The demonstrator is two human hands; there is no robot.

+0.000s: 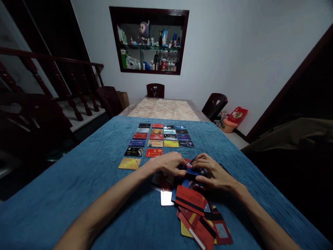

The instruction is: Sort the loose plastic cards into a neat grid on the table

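Observation:
Both my hands meet over a loose heap of plastic cards [197,211] on a blue cloth [78,180]. My left hand [170,163] has its fingers curled down and pinches the left edge of a dark blue card [192,171]. My right hand [212,172] is closed on the same card from the right, fingers bent over it. The heap holds red, black and yellow cards, some face down with a magnetic stripe showing. Beyond my hands, several cards lie face up in a neat grid [161,137] of rows and columns.
A yellow card [129,163] and a red card [154,152] end the grid's nearest rows. Behind the cloth stands a patterned table [163,108] with dark chairs [155,90]. A stair rail [52,80] runs at the left and a glass wall cabinet [149,41] hangs at the back.

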